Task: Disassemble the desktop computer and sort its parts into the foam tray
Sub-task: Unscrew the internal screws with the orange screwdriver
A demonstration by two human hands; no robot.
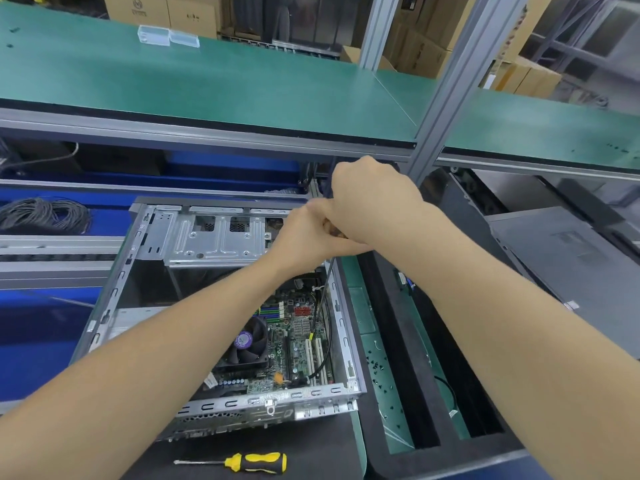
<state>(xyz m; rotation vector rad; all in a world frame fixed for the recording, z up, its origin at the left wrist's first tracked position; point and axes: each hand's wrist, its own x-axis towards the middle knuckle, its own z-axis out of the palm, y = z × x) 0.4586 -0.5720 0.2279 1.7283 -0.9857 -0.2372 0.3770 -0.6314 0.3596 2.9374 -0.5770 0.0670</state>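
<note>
The open desktop case (138, 258) lies flat, with its motherboard (298, 344) and CPU fan (247, 341) exposed. Both hands meet over the case's far right corner. My left hand (304, 237) is curled round the upper end of a black cable (323, 306) that runs down to the motherboard. My right hand (367, 202) sits just above it, fingers curled over a dark part (327, 188) at the corner; what that part is stays hidden. The black foam tray (391, 306) lies right of the case, with several small screws (381, 368) in one green-bottomed compartment.
A yellow-and-black screwdriver (256, 462) lies on the mat in front of the case. A grey case panel (571, 265) rests to the right. A coil of black wire (45, 214) sits at the left. A green shelf (207, 81) overhangs the bench, held by an aluminium post (446, 91).
</note>
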